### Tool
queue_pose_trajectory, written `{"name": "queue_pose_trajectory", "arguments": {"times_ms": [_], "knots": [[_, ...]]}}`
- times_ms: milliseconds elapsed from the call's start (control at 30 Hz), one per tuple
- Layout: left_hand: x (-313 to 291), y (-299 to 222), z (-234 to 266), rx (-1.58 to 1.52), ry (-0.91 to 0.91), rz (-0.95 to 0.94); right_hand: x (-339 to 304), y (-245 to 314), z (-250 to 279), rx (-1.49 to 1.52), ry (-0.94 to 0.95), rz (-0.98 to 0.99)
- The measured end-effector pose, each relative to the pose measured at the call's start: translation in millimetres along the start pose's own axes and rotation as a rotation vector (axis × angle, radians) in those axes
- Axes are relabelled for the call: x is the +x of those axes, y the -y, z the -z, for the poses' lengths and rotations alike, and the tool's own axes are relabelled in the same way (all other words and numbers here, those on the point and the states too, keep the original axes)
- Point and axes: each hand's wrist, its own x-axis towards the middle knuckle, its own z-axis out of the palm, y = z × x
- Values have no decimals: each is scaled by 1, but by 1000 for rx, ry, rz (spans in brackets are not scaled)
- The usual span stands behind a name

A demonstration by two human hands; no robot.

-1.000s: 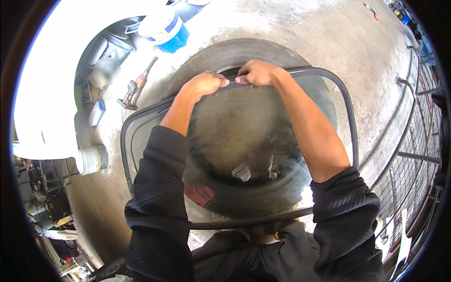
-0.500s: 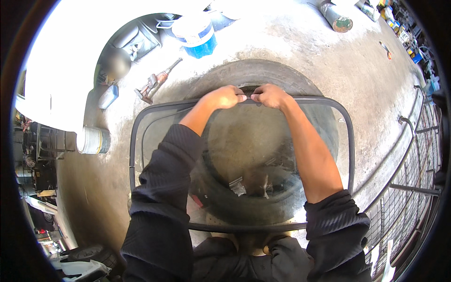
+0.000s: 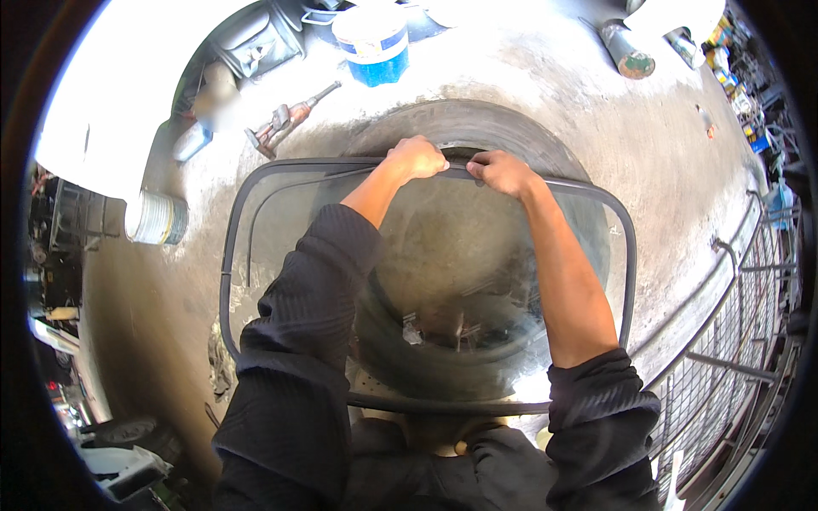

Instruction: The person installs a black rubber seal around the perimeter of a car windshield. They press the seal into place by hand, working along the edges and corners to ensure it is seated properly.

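Note:
A pane of vehicle window glass (image 3: pixel 452 247) lies over a large tyre (image 3: pixel 486 115), its rim edged with a black rubber seal (image 3: pixel 631 255). At the middle of the far edge, my left hand (image 3: pixel 416 158) is closed on the seal, thumb and fingers pinched. Just right of it, my right hand (image 3: pixel 504 174) pinches the same seal, with a small gap between the two hands. Whatever lies inside the fingertips is hidden. A thin dark curved line runs across the glass's left part. The tyre shows through the pane.
Beyond the tyre stand a blue and white bucket (image 3: pixel 372 51) and a reddish-handled tool (image 3: pixel 290 119). A white pail (image 3: pixel 160 217) sits at left beside a white vehicle body (image 3: pixel 102 128). A metal mesh rack (image 3: pixel 716 383) is at right; a greenish cylinder (image 3: pixel 629 53) lies far right.
The gap between my hands has widened slightly along the seal. The view has shifted a little, so the pane appears slightly turned and farther left.

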Motion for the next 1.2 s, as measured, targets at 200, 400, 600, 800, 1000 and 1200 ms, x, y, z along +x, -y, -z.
{"name": "queue_pose_trajectory", "arguments": {"times_ms": [200,400,600,800,1000,1200], "knots": [[6,0,6,37,50,84,25,17,-10,189,3,6],[-17,3,21,212,107,-169,30,26,-8,164,-72,-278],[-30,47,43,90,92,-211,18,7,-20,58,-151,-68],[-28,50,22,18,-116,-232,14,16,-21,-18,-109,-111],[-25,45,44,173,68,-215,3,32,-28,-107,-155,-105],[-22,45,43,276,38,-300,4,27,-25,-92,-133,-90]]}}
